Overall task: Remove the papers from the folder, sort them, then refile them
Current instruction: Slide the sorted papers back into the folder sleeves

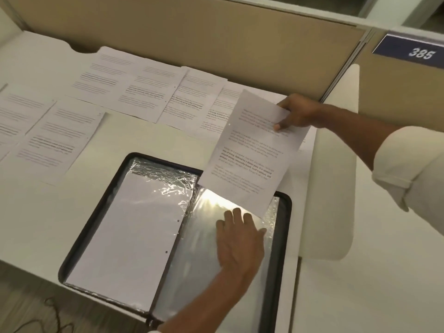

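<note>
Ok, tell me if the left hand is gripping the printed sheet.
No: the left hand lies flat on the folder's clear sleeve, and the right hand pinches the printed sheet.

White desk against tan cubicle partitions; blue sign reads 385.
</note>
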Motion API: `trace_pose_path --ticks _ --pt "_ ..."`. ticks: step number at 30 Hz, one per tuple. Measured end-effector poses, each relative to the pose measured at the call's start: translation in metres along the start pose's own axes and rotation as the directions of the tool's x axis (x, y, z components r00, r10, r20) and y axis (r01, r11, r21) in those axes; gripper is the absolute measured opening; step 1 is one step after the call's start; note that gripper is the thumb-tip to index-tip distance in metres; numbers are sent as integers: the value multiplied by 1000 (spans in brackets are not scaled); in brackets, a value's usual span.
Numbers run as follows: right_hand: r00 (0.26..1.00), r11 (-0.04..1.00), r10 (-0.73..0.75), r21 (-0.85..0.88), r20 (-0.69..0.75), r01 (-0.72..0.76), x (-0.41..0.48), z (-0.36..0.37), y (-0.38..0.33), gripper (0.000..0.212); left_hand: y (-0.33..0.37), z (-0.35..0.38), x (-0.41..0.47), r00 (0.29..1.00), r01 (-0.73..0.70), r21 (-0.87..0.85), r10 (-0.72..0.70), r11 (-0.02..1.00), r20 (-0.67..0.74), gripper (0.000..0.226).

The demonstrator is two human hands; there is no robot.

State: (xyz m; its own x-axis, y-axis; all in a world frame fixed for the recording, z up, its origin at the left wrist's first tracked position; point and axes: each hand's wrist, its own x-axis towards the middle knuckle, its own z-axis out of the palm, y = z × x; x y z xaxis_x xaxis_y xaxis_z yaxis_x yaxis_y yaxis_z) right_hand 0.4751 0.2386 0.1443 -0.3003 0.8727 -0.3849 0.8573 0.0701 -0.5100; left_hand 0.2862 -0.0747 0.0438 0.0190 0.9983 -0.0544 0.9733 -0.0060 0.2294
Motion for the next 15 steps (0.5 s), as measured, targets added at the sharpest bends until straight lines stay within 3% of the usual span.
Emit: trace_pose_path --ticks 8,11,15 --pt "996 999 -8 39 -85 11 12 -29 29 28 34 26 9 976 95 96 -112 991 186 96" --pt "996 998 -1 61 -91 6 18 -35 35 31 40 24 13 967 109 109 -131 988 221 89" --pt "995 994 -14 102 -97 24 21 -42 39 35 44 13 14 941 117 42 -124 992 314 54"
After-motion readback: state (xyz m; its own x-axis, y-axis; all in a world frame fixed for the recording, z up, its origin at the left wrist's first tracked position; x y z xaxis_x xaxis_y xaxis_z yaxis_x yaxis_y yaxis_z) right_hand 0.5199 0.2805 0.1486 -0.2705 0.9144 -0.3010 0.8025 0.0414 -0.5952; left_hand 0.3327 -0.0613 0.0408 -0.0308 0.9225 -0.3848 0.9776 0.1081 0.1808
